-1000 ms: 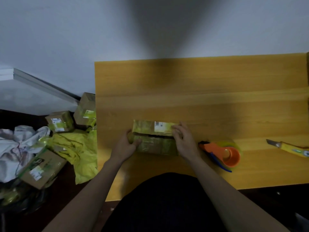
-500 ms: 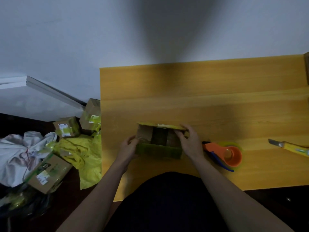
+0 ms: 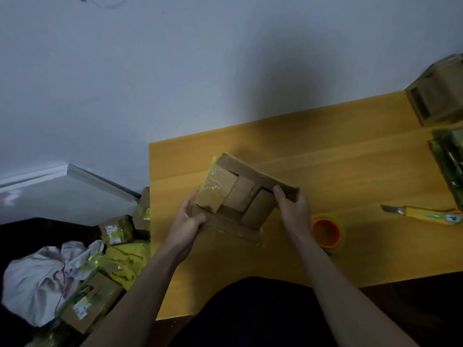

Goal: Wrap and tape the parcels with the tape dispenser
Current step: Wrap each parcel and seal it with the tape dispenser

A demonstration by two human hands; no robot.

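Observation:
A brown cardboard parcel (image 3: 240, 196) with its flaps facing me is held tilted over the yellow wooden table (image 3: 350, 156). Clear greenish tape covers its left flap. My left hand (image 3: 188, 221) grips the parcel's lower left corner. My right hand (image 3: 293, 209) grips its right edge, thumb on the top rim. The orange tape dispenser (image 3: 325, 232) lies on the table just right of my right wrist, partly hidden by it.
A yellow utility knife (image 3: 426, 215) lies at the right. Two more parcels (image 3: 436, 96) sit at the table's far right edge. On the floor at the left are several small boxes (image 3: 116, 229), yellow wrapping (image 3: 125, 264) and a white bag (image 3: 37, 281).
Both hands lifted the parcel and turned it so its open flap side faces me, rotated clockwise. My view shifted, bringing the parcels at the right into sight.

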